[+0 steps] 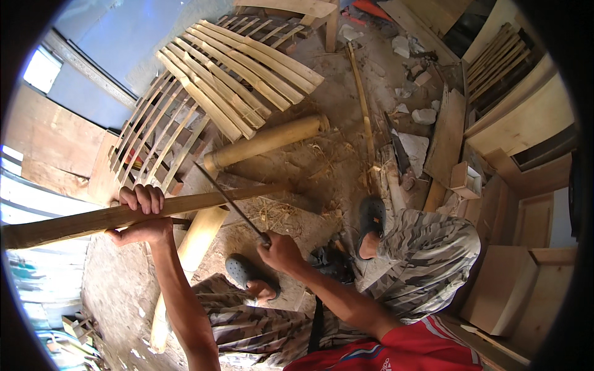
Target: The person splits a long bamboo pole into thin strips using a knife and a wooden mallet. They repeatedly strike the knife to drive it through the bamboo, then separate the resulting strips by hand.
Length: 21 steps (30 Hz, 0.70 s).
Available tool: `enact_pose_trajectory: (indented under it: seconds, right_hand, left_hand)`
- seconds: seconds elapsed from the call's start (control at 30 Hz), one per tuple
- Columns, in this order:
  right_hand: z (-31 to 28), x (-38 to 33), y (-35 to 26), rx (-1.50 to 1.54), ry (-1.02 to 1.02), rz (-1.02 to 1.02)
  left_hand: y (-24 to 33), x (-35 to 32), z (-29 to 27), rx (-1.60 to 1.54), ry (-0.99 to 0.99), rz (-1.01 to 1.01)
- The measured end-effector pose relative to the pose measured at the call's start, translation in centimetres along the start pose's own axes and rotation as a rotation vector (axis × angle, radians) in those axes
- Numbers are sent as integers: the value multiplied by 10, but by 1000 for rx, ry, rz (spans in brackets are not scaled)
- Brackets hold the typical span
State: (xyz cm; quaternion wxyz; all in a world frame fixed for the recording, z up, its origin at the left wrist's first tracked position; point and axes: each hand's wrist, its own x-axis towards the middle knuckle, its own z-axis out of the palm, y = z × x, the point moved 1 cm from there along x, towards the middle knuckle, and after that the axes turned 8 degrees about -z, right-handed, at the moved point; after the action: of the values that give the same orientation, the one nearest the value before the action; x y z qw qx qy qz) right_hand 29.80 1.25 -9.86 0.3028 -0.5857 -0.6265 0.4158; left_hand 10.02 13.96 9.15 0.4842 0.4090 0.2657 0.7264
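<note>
My left hand [150, 230] is wrapped round a long split bamboo piece [80, 227], which slants from the left rim toward the middle of the floor. Closed on a handle, my right hand [283, 252] holds a long, thin-bladed knife [230, 203]. Its dark blade points up and left, crossing the bamboo piece to the right of my left hand. Below that crossing, a thick round bamboo pole [203, 238] runs down between my left forearm and my left foot. Whether the blade touches the bamboo piece, I cannot tell.
Split bamboo slats [241, 68] lie on a slatted rack [154, 120] at the far left. Another bamboo pole [272, 141] rests on the floor before them. Rubble [424, 116] and boards [447, 133] lie far right; wooden cabinets [526, 278] line the right side.
</note>
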Motion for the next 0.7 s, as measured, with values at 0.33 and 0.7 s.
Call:
enact_pose_trajectory:
  seconds: [0.33,0.7]
  right_hand:
    - [5,13,-1,17,21,-25]
    - [19,6,45,32,122,44]
  left_hand:
    - [-1,-6,10,23,-50,9]
    - [-5,-6,15,16,-41,-13]
